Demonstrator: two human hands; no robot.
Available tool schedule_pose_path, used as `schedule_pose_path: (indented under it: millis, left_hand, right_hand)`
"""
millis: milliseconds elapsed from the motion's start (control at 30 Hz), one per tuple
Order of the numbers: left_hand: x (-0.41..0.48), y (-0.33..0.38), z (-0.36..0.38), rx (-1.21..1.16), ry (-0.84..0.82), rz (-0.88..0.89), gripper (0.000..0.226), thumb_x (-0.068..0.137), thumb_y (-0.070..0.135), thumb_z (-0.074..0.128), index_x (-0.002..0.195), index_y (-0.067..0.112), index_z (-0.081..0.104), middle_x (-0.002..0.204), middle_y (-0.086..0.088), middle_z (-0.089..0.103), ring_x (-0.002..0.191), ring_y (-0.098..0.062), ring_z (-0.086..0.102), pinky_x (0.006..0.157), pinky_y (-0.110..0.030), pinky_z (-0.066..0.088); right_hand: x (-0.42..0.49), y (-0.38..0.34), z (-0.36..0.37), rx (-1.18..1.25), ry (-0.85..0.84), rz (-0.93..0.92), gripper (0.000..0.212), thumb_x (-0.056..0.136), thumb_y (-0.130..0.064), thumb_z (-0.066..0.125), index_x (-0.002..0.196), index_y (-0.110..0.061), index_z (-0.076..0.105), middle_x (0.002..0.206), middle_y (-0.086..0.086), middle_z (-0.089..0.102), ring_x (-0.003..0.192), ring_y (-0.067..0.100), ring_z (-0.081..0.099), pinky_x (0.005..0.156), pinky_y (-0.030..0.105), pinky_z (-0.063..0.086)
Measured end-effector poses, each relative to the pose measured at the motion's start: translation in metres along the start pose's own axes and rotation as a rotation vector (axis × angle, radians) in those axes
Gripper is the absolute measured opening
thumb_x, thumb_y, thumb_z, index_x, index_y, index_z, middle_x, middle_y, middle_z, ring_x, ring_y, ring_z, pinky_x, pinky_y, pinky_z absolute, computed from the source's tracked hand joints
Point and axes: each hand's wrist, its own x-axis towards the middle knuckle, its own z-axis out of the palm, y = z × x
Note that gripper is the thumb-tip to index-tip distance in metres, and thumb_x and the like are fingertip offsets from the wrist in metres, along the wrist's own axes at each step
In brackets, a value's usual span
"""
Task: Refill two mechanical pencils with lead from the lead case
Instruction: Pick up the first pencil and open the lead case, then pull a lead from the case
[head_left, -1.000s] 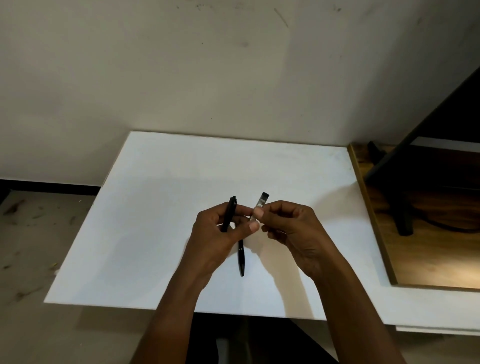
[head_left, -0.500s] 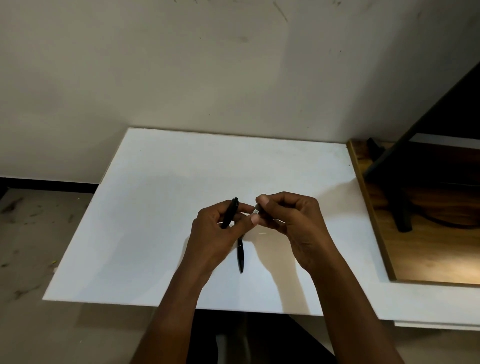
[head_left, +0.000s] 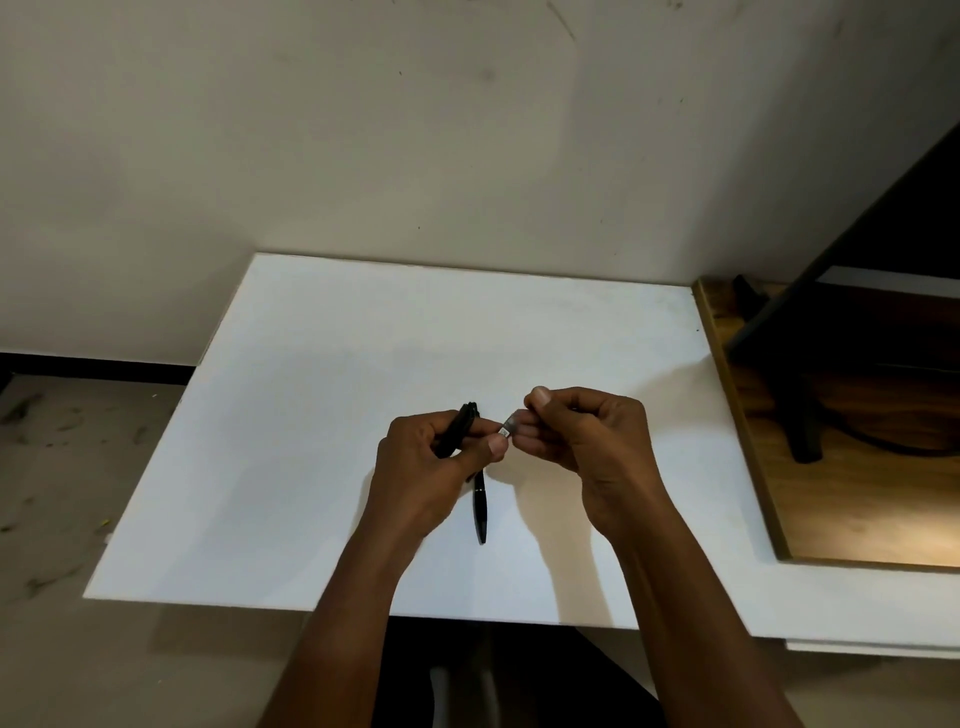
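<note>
My left hand (head_left: 436, 462) is closed around a black mechanical pencil (head_left: 460, 426), whose upper end sticks out above the fingers. A second black pencil (head_left: 480, 512) lies on the white board (head_left: 311, 467) just below my hands, partly hidden by the left hand. My right hand (head_left: 587, 441) pinches the small lead case (head_left: 506, 428); only its pale end shows between the fingers, pointing left. The left thumb touches that end. Both hands hover just above the board's middle.
The white board lies on a table against a beige wall. To the right is a wooden surface (head_left: 857, 493) with a black stand and cable (head_left: 800, 415). The floor shows on the left, past the board's edge.
The lead case, upright and sticking out above my right hand a second ago, has been tipped down and drawn into the fingers. My right thumb has lifted. The left hand stayed put.
</note>
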Motion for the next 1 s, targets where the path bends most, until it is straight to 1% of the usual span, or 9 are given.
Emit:
schedule_pose_path:
  millis: [167,233,367,467,567,733,867,933,1000]
  left_hand:
    - [0.001,-0.001,-0.001,-0.026,0.063,-0.037,0.009,0.079,0.023,0.083,0.087,0.021,0.082,0.063,0.017,0.072,0.049,0.008,0.057,0.046,-0.005,0.038]
    - [0.002,-0.001,-0.002,-0.011,0.063,-0.041,0.010,0.079,0.026,0.083,0.088,0.023,0.082,0.063,0.020,0.070,0.053,0.010,0.057,0.052,-0.011,0.039]
    - [0.002,-0.002,-0.003,-0.023,0.074,-0.046,0.012,0.077,0.027,0.085,0.088,0.022,0.082,0.064,0.017,0.070,0.059,0.010,0.058,0.063,-0.020,0.040]
    - [0.002,-0.002,-0.002,-0.023,0.082,-0.051,0.013,0.076,0.029,0.085,0.088,0.024,0.082,0.070,0.014,0.073,0.062,0.009,0.060,0.065,-0.016,0.043]
    - [0.003,-0.002,-0.002,-0.014,0.082,-0.046,0.011,0.076,0.029,0.085,0.086,0.026,0.080,0.068,0.013,0.072,0.060,0.006,0.061,0.056,-0.006,0.041]
    - [0.003,-0.002,-0.003,-0.023,0.074,-0.049,0.009,0.076,0.028,0.085,0.083,0.026,0.080,0.065,0.016,0.071,0.065,0.005,0.061,0.070,-0.024,0.044]
    - [0.002,-0.002,-0.003,-0.032,0.070,-0.045,0.010,0.076,0.029,0.085,0.084,0.026,0.081,0.067,0.017,0.072,0.066,0.009,0.061,0.071,-0.024,0.040]
    - [0.002,-0.001,-0.003,-0.029,0.069,-0.050,0.011,0.075,0.030,0.085,0.085,0.027,0.081,0.073,0.015,0.075,0.070,0.010,0.063,0.071,-0.021,0.040]
    - [0.001,0.000,-0.003,-0.006,0.069,-0.047,0.012,0.075,0.031,0.085,0.086,0.028,0.082,0.081,0.013,0.079,0.078,0.008,0.067,0.071,-0.018,0.041]
  right_hand:
    - [0.005,-0.001,-0.017,-0.112,0.090,-0.037,0.011,0.087,-0.008,0.076,0.089,0.003,0.076,0.079,0.021,0.076,0.070,0.030,0.075,0.072,0.033,0.063]
    - [0.008,-0.001,-0.027,-0.298,0.161,-0.059,0.006,0.084,-0.010,0.079,0.084,-0.004,0.077,0.073,0.015,0.076,0.064,0.026,0.073,0.072,0.034,0.063]
    - [0.009,0.002,-0.040,-0.686,0.213,-0.050,0.014,0.080,-0.016,0.083,0.072,-0.010,0.073,0.060,0.004,0.075,0.056,0.019,0.073,0.069,0.034,0.061]
    - [0.008,0.007,-0.035,-0.895,0.155,-0.077,0.017,0.079,-0.021,0.083,0.067,-0.014,0.073,0.054,0.001,0.071,0.056,0.012,0.067,0.064,0.029,0.053]
    - [0.008,0.009,-0.029,-1.000,0.147,-0.094,0.011,0.076,-0.023,0.085,0.073,-0.016,0.077,0.069,-0.002,0.074,0.072,0.015,0.067,0.063,0.025,0.045]
    - [0.008,0.012,-0.028,-0.978,0.160,-0.071,0.006,0.074,-0.020,0.085,0.073,-0.016,0.080,0.070,-0.006,0.074,0.073,0.010,0.064,0.058,0.019,0.041]
    - [0.008,0.009,-0.030,-0.926,0.226,-0.110,0.010,0.083,-0.021,0.078,0.075,-0.018,0.082,0.070,-0.006,0.075,0.071,0.009,0.066,0.058,0.018,0.042]
    - [0.009,0.006,-0.028,-0.676,0.221,-0.122,0.011,0.086,-0.019,0.077,0.078,-0.014,0.082,0.070,0.004,0.076,0.067,0.014,0.067,0.064,0.024,0.049]
    - [0.005,0.001,-0.019,-0.297,0.064,-0.020,0.011,0.086,-0.015,0.077,0.087,-0.005,0.081,0.079,0.017,0.077,0.068,0.021,0.069,0.069,0.030,0.057]
